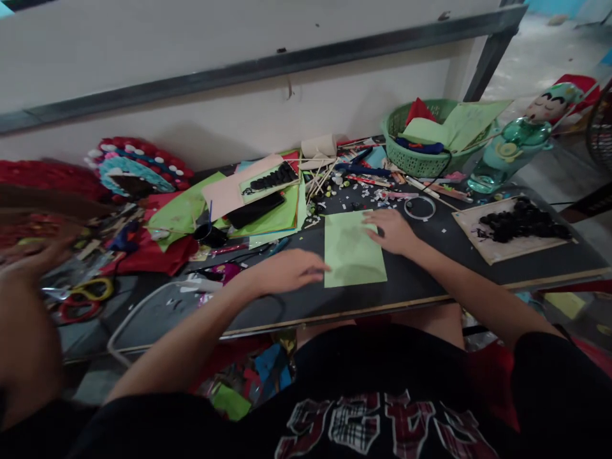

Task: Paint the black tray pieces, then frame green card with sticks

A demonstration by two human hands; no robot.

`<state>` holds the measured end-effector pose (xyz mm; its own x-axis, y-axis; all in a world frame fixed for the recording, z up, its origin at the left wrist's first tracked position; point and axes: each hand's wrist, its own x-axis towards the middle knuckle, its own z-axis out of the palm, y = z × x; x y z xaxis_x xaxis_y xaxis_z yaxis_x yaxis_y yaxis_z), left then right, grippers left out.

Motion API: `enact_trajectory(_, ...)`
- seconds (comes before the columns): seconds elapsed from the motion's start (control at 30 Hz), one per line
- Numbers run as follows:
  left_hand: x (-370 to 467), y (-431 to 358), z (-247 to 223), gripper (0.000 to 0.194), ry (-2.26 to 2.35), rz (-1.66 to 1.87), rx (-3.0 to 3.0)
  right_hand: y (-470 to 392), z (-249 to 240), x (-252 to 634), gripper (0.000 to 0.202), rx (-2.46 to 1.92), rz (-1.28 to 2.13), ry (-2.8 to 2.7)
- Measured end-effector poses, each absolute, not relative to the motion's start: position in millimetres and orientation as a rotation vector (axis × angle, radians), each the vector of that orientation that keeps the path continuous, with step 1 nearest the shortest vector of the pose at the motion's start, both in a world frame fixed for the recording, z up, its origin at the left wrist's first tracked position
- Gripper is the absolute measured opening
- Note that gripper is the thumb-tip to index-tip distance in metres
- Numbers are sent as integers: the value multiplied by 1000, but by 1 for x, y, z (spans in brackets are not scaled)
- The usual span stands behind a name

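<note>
A light green sheet of paper point(354, 252) lies flat on the dark table in front of me. Over its upper right edge rests my right hand point(392, 229), fingers stretched out across the paper. My left hand point(291, 273) is at the sheet's lower left edge, its fingers extended with the tips near or on the border; whether they touch it I cannot tell. Neither hand grips anything. Left of the sheet lie a stack of coloured papers point(268, 220) and a small card with black rolled pieces point(272, 178).
At the back right stands a green basket point(415, 164) beside a water bottle point(511, 153). A board with black pieces point(521, 223) lies right, a tape ring point(419, 208) nearer. Scissors point(86, 296) lie left, near another person's arm point(23, 319). Sticks and paper scraps litter the back.
</note>
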<state>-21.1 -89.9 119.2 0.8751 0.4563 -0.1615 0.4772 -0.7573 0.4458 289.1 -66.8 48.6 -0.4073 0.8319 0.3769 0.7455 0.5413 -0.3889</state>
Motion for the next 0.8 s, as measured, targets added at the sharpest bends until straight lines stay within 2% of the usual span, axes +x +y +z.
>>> enact_trajectory(0.07,6,-78,111,30,814,100,2689,-47,77,308,29,-1377,84,-2007)
enact_trajectory(0.13,36,-68,94,37,878,66,2807,-19,111,334,30,-1599,-47,-1789)
enact_trajectory(0.23,75,-58,63,56,801,74,2878,24,157,372,45,-2000,-186,-1597)
enact_trajectory(0.3,92,-54,46,52,732,165,2849,47,174,389,65,-2231,-99,-1693)
enact_trajectory(0.47,96,-52,28,49,681,315,2799,84,180,406,63,-2640,23,-1954)
enact_trajectory(0.63,87,-51,26,46,636,373,2778,92,198,421,52,-2705,306,-1783)
enact_trajectory(0.73,87,-51,24,44,622,409,2771,89,211,432,45,-2771,88,-1664)
enact_trajectory(0.8,87,-51,23,44,622,431,2760,88,214,435,55,-2778,-362,-1602)
